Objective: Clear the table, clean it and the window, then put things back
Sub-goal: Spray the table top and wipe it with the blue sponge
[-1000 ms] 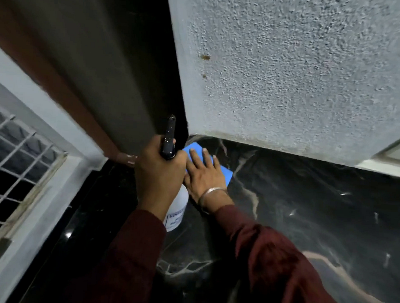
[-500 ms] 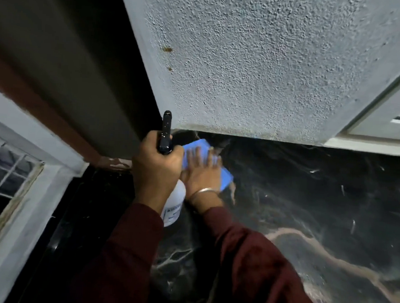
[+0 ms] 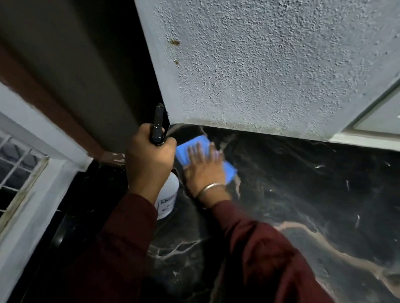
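Wiping the dark marble bench in its far corner, spray bottle held ready.

The right hand (image 3: 204, 166) lies flat, fingers spread, pressing the blue cloth (image 3: 228, 170) onto the bench (image 3: 309, 193) just under the textured wall (image 3: 258, 61). Beside it, the left hand (image 3: 149, 158) has its grip curled round the spray bottle (image 3: 167, 196). I'd keep the palm flat with even pressure, overlap the strokes right up to the wall's edge, and hold the bottle clear of the cloth.
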The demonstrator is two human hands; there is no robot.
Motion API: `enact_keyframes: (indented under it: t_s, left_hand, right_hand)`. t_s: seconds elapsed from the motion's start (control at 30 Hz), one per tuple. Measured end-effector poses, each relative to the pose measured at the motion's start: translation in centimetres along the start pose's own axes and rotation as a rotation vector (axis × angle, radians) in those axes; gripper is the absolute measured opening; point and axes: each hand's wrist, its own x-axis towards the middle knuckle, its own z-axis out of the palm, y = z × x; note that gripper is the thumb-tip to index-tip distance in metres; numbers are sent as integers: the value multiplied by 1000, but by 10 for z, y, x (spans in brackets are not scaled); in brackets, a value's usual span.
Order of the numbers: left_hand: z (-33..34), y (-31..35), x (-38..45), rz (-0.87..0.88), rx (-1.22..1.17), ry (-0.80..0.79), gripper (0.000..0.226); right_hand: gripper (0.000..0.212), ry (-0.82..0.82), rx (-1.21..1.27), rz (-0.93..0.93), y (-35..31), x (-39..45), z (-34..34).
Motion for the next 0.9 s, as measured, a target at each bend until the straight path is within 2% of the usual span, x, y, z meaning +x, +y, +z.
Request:
enact_keyframes:
  t_s: [0.1, 0.13, 0.2, 0.27, 0.4, 0.47, 0.57, 0.63, 0.7, 0.77, 0.9]
  left_hand:
    - [7, 5, -4, -11, -2, -12, 26]
    - [11, 7, -5, -12, -9, -20, 27]
    - [23, 13, -9, -4, -20, -49, 28]
    - [40, 20, -16, -9, -28, -90, 29]
    - [75, 39, -38, 53, -66, -115, 32]
    - [85, 53, -45, 59, -89, -138, 30]
    - [102, 72, -63, 63, -87, -151, 25]
    - [109, 79, -73, 42, -128, -149, 25]
    - [116, 84, -76, 25, -128, -159, 24]
    - [120, 86, -76, 10, -110, -155, 23]
    - [134, 96, -81, 73, -44, -141, 30]
  right_hand:
    - [63, -79, -92, -380, -33, -62, 20]
    - [59, -59, -85, -458, -27, -79, 21]
    - [52, -57, -53, -492, 3, -84, 14]
    - [52, -5, -50, -349, 45, -64, 2]
    - [55, 50, 1, 78, 141, -29, -28]
    - [55, 93, 3, 255, 193, -40, -35]
    - [55, 184, 57, 651, 279, -89, -41]
    - [57, 203, 106, 846, 307, -106, -46]
    - [59, 206, 149, 914, 297, -95, -48]
    - [61, 186, 139, 804, 257, -64, -44]
    - [60, 45, 31, 282, 162, -22, -30]
